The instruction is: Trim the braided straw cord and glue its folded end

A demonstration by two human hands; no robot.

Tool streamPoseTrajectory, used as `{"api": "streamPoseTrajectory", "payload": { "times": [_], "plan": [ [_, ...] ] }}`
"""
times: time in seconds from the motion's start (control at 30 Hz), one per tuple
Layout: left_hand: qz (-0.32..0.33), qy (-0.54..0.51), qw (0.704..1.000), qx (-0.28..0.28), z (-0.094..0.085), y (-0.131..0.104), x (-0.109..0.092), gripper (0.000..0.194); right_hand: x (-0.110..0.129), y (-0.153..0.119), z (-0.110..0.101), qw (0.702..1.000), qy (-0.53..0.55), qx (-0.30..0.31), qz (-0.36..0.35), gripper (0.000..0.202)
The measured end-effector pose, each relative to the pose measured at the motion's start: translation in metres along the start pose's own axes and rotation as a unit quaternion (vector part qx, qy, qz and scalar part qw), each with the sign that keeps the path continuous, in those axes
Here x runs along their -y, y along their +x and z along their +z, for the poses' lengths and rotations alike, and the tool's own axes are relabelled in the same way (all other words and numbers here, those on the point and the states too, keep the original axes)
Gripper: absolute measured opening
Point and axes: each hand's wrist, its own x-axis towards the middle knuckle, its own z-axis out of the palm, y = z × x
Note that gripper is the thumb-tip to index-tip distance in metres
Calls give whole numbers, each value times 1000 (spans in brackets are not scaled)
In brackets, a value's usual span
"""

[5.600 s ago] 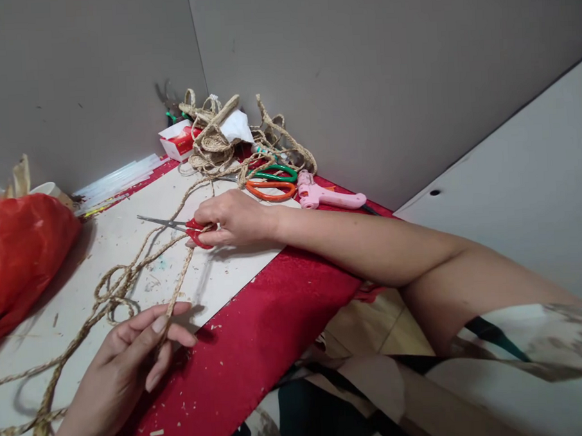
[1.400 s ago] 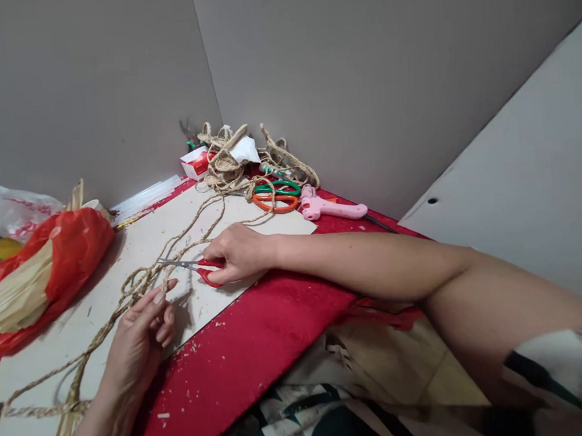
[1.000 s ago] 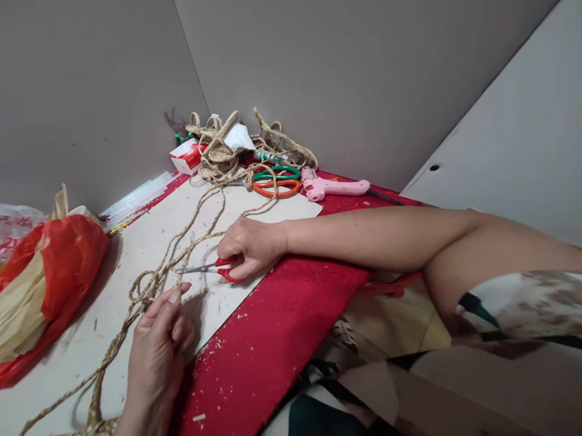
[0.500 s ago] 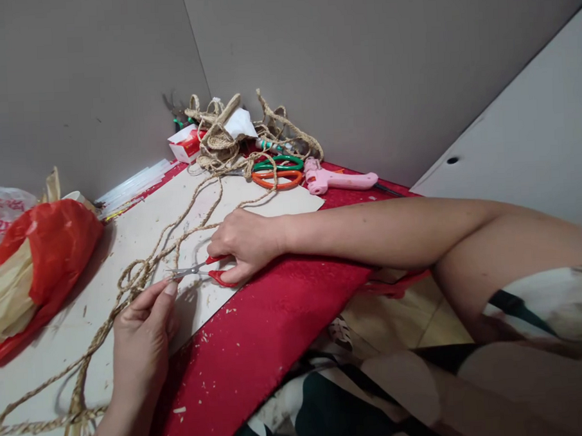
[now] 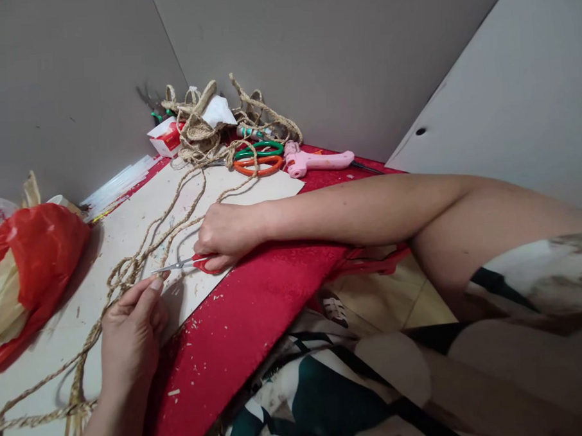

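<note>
Small red-handled scissors (image 5: 180, 264) are in my right hand (image 5: 224, 234), their handles closed together and the blades pointing left. The blade tips lie right at the fingertips of my left hand (image 5: 134, 315). Thumb and forefinger of that hand pinch the end of a braided straw cord (image 5: 164, 249); the exact end is too small to make out. Under and beside my left hand runs more of the braided cord, with a knotted loop (image 5: 124, 270) just above it and a frayed, crossed part (image 5: 77, 407) at the lower left.
A pale board (image 5: 100, 265) lies on a red cloth (image 5: 219, 343) with scattered fibre bits. At the back are a cord heap (image 5: 200, 129), green-and-orange-handled scissors (image 5: 260, 165), a pink glue gun (image 5: 317, 160) and a red-white box (image 5: 166, 136). A red plastic bag (image 5: 51, 248) holds pale husks at left.
The scissors' blades and handles have closed together at the cord end. The whole view has shifted a little, so everything sits further left. My left hand keeps its pinch.
</note>
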Motion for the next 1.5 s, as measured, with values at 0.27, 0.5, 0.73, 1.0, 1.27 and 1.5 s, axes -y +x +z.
{"api": "streamPoseTrajectory", "payload": {
  "times": [0.27,0.5,0.73,1.0,1.27,1.5],
  "plan": [
    [-7,-8,1000,9,-1,0,-6,28,-1,-1,1,994,83,-45,57,27],
    [-2,-8,1000,-18,2,3,-1,23,5,-3,-2,998,35,-27,55,33],
    [-6,17,1000,-13,3,2,-4,29,2,-3,-3,997,57,-8,43,27],
    [-5,4,1000,-4,2,2,-6,22,-1,-3,-4,992,79,-53,79,32],
    [-8,10,999,-32,5,2,-4,23,4,-4,-7,997,67,-22,42,25],
    [89,129,984,-82,-2,2,4,28,4,6,-7,910,368,-104,159,38]
  ]
}}
